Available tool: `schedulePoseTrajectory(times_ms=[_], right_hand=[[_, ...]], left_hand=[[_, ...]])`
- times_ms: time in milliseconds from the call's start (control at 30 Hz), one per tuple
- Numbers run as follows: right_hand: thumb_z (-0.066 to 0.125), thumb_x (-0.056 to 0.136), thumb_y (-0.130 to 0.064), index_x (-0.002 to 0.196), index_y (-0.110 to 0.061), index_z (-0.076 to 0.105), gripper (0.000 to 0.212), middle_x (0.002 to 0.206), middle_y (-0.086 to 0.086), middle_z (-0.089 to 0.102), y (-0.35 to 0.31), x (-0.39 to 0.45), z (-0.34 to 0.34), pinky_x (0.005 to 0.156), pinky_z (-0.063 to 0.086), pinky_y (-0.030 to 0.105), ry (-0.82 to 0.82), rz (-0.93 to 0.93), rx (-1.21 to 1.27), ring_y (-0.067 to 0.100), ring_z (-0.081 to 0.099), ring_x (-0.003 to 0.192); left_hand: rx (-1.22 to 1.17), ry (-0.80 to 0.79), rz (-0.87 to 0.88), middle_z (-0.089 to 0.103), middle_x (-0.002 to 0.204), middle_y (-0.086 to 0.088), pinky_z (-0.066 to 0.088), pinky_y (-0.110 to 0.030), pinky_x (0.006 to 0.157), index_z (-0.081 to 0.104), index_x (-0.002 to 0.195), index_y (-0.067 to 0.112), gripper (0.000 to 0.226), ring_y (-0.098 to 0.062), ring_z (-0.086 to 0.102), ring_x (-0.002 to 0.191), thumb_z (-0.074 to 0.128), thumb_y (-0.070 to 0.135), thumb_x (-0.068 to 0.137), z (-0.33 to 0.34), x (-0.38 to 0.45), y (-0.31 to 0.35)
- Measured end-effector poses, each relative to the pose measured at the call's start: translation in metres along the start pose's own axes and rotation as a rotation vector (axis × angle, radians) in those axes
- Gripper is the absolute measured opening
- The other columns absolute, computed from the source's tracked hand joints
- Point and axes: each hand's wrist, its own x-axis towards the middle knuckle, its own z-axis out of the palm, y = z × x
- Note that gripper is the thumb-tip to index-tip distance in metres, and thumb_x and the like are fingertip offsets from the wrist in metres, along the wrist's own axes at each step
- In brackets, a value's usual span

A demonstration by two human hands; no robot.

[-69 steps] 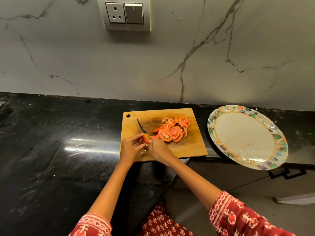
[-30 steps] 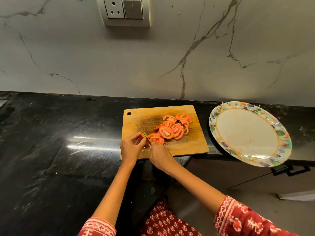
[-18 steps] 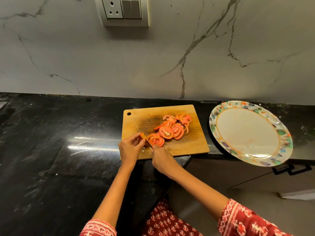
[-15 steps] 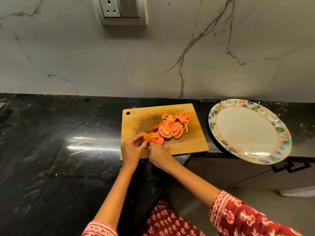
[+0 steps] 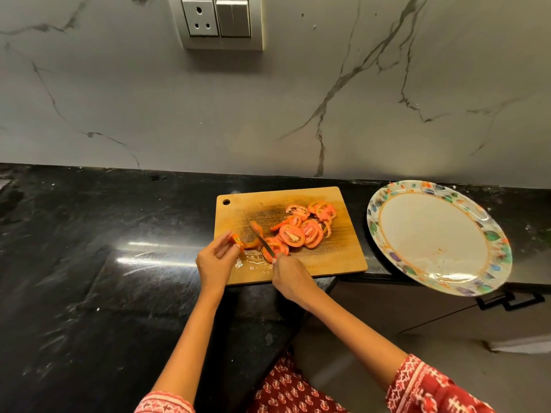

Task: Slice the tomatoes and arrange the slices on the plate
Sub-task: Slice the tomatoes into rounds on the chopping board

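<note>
A wooden cutting board (image 5: pixel 343 257) lies on the black counter with several red tomato slices (image 5: pixel 301 231) piled at its middle. My left hand (image 5: pixel 216 262) pinches a small tomato end piece (image 5: pixel 237 239) at the board's left edge. My right hand (image 5: pixel 290 278) grips the handle of a knife (image 5: pixel 258 235), whose thin blade points away from me between the end piece and the slices. A large white plate (image 5: pixel 432 234) with a coloured leaf rim sits to the right, with no slices on it.
The black stone counter (image 5: pixel 89 263) stretches to the left. Its front edge runs just below the board, and the plate overhangs it. A marble wall with a socket and switch (image 5: pixel 219 20) rises behind. A cabinet handle (image 5: pixel 510 302) shows below the plate.
The left hand has drawn the tomato end piece leftward, away from the blade. A fresh slice now lies beside the pile. The knife stays in the right hand.
</note>
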Motion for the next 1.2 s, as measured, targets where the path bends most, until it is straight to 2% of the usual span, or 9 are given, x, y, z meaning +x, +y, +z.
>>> schedulePoseTrajectory(times_ms=[200, 333, 467, 567, 700, 833, 933, 1067, 1200], right_hand=[[0.038, 0.096, -0.011, 0.096, 0.002, 0.056, 0.022, 0.097, 0.022, 0.062, -0.008, -0.01, 0.009, 0.066, 0.036, 0.031, -0.051, 0.013, -0.015, 0.038, 0.059, 0.092], [0.039, 0.095, -0.008, 0.108, 0.002, 0.052, 0.021, 0.1, 0.02, 0.062, -0.01, -0.009, 0.007, 0.066, 0.04, 0.033, 0.04, 0.05, -0.046, 0.036, 0.059, 0.094], [0.037, 0.098, -0.014, 0.107, -0.002, 0.051, 0.021, 0.087, 0.016, 0.063, -0.011, -0.012, 0.003, 0.066, 0.046, 0.038, 0.085, -0.032, -0.036, 0.036, 0.061, 0.084], [0.035, 0.099, -0.018, 0.11, -0.002, 0.052, 0.025, 0.089, 0.017, 0.063, -0.006, -0.016, -0.001, 0.063, 0.043, 0.036, 0.064, -0.072, -0.086, 0.034, 0.061, 0.081], [0.036, 0.1, -0.017, 0.11, 0.0, 0.053, 0.027, 0.092, 0.02, 0.064, 0.002, -0.013, -0.013, 0.061, 0.037, 0.032, 0.054, -0.047, -0.083, 0.032, 0.06, 0.078], [0.035, 0.099, -0.02, 0.1, -0.001, 0.056, 0.028, 0.09, 0.018, 0.062, 0.002, -0.016, -0.023, 0.063, 0.038, 0.032, -0.087, -0.101, -0.133, 0.037, 0.06, 0.085], [0.036, 0.099, -0.021, 0.099, -0.001, 0.057, 0.029, 0.099, 0.02, 0.062, 0.005, -0.019, -0.028, 0.066, 0.035, 0.03, -0.175, -0.078, -0.149, 0.035, 0.058, 0.09], [0.035, 0.1, -0.022, 0.091, -0.007, 0.056, 0.027, 0.087, 0.011, 0.054, 0.009, -0.022, -0.045, 0.066, 0.032, 0.027, -0.247, -0.063, -0.131, 0.024, 0.051, 0.08], [0.034, 0.1, -0.021, 0.095, -0.003, 0.059, 0.031, 0.07, 0.003, 0.049, 0.01, -0.023, -0.063, 0.055, 0.035, 0.027, -0.386, -0.051, -0.077, 0.014, 0.045, 0.06]], left_hand=[[0.019, 0.032, -0.105, 0.067, 0.105, -0.005, 0.049, -0.013, 0.071, 0.064, 0.113, 0.008, 0.034, -0.005, 0.061, 0.083, 0.068, 0.006, 0.079, -0.007, 0.007, -0.002], [0.172, 0.009, -0.125, 0.067, 0.107, -0.009, 0.05, -0.03, 0.084, 0.067, 0.108, 0.009, 0.032, -0.018, 0.063, 0.094, 0.071, 0.01, 0.077, -0.018, 0.012, -0.007], [0.26, -0.053, -0.096, 0.068, 0.104, -0.012, 0.052, -0.032, 0.085, 0.064, 0.113, 0.005, 0.04, -0.017, 0.065, 0.086, 0.074, 0.005, 0.074, -0.02, 0.009, -0.012], [0.3, -0.076, -0.062, 0.068, 0.101, -0.011, 0.053, -0.031, 0.08, 0.062, 0.115, 0.003, 0.047, -0.018, 0.065, 0.082, 0.078, 0.008, 0.07, -0.017, 0.011, -0.011], [0.357, -0.106, -0.002, 0.067, 0.105, -0.009, 0.054, -0.038, 0.084, 0.061, 0.117, 0.003, 0.048, -0.018, 0.065, 0.082, 0.076, 0.004, 0.071, -0.014, 0.019, -0.008], [0.393, -0.085, 0.002, 0.067, 0.109, -0.011, 0.055, -0.044, 0.082, 0.062, 0.116, 0.006, 0.039, -0.022, 0.066, 0.082, 0.068, 0.002, 0.078, -0.016, 0.028, -0.01], [0.395, -0.055, -0.008, 0.067, 0.107, -0.01, 0.056, -0.042, 0.081, 0.061, 0.117, 0.005, 0.035, -0.019, 0.065, 0.07, 0.06, -0.003, 0.083, -0.021, 0.031, -0.012], [0.392, -0.067, -0.012, 0.067, 0.108, -0.01, 0.058, -0.037, 0.075, 0.061, 0.116, 0.004, 0.034, -0.014, 0.063, 0.068, 0.06, -0.003, 0.083, -0.026, 0.034, -0.018], [0.386, -0.115, -0.005, 0.066, 0.103, -0.007, 0.056, -0.016, 0.062, 0.062, 0.114, 0.004, 0.032, -0.006, 0.063, 0.064, 0.061, -0.003, 0.083, -0.022, 0.036, -0.019]])
